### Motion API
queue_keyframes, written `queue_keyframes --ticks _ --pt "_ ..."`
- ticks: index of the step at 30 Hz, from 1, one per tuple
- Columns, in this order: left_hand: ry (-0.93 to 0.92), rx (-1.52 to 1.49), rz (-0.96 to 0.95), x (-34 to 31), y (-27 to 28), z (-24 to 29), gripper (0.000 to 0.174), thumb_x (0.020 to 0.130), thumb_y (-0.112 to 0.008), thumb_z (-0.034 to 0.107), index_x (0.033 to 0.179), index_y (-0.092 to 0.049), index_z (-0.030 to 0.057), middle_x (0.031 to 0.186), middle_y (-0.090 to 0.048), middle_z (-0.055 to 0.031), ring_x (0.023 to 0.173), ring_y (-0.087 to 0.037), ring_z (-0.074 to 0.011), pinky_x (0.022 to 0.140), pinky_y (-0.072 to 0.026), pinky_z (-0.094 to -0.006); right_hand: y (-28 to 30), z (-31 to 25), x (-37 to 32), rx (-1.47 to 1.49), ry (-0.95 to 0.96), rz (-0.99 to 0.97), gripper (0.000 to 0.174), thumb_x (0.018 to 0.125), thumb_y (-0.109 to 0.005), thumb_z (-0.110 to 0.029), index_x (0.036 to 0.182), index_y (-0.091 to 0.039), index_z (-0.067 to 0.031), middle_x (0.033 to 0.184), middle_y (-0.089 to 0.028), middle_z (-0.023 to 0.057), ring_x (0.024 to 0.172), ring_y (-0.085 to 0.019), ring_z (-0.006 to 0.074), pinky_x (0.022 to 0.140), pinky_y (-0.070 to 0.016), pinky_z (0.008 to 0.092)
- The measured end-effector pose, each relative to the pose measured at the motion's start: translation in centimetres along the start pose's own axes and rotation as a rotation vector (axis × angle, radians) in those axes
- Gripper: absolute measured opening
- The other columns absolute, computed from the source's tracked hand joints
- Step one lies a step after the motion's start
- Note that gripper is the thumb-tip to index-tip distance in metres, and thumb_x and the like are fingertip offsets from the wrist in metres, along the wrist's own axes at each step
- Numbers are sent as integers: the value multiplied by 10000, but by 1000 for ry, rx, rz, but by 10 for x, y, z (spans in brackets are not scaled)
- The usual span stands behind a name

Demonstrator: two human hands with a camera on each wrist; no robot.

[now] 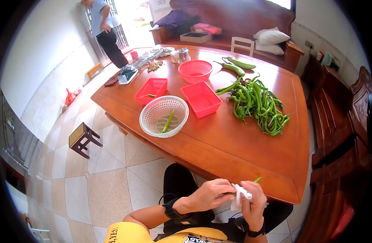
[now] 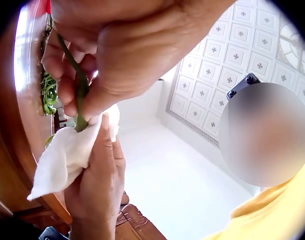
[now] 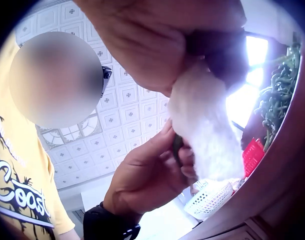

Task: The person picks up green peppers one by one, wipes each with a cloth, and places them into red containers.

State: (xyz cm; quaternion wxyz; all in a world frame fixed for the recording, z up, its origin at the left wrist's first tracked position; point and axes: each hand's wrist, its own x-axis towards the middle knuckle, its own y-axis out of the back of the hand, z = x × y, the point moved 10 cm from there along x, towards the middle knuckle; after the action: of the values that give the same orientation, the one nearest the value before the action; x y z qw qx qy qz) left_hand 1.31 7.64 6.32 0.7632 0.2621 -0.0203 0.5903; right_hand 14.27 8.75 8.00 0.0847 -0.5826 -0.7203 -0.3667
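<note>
Over the table's near edge, my left hand pinches one end of a long green chili pepper between thumb and fingers. My right hand grips a white cloth folded around the pepper's middle. The pepper's other tip sticks out beyond the right fingers in the head view. In the right wrist view the cloth hangs from the right hand and hides most of the pepper, while the left hand holds the pepper's end beside it.
On the wooden table lie a heap of green peppers and eggplants. A white colander with one pepper stands among red baskets. A stool is at the left; another person stands beyond.
</note>
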Motion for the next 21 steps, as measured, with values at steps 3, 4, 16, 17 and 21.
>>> queue_keyframes --ticks 3,4,16,17,21 --pt "76 -114 -31 -3 4 -2 217 841 -676 50 1053 -668 3 881 -642 -109 771 -608 -211 676 -485 -289 14 14 -1 -44 -57 65 211 828 -624 -32 1036 -623 7 980 -632 201 863 -637 359 737 -512 367" --pt "111 -154 -49 -4 6 -4 226 848 -673 53 1069 -672 5 876 -648 -105 762 -609 -196 672 -481 -280 20 21 -2 -50 -94 91 211 824 -625 -25 1032 -623 10 978 -630 203 870 -635 359 740 -510 365" --pt "478 -721 126 -14 14 -46 322 928 -559 45 1241 -568 -29 985 -654 -91 807 -596 -116 732 -502 -244 58 46 -3 -148 -98 290 334 789 -566 131 1079 -636 -20 1043 -617 161 939 -621 286 803 -487 319" --pt "505 -778 127 -14 7 -50 333 932 -553 49 1256 -554 -27 996 -652 -94 814 -603 -123 737 -507 -254 56 43 -2 -109 -77 273 339 776 -561 139 1056 -649 -31 1041 -609 159 929 -620 283 793 -489 318" --pt "572 -1003 94 -15 -21 -60 362 948 -540 69 1296 -510 -27 1045 -645 -95 868 -626 -139 784 -520 -274 38 19 3 -63 -2 219 369 731 -548 149 1013 -670 -55 1041 -586 156 898 -618 280 770 -497 323"
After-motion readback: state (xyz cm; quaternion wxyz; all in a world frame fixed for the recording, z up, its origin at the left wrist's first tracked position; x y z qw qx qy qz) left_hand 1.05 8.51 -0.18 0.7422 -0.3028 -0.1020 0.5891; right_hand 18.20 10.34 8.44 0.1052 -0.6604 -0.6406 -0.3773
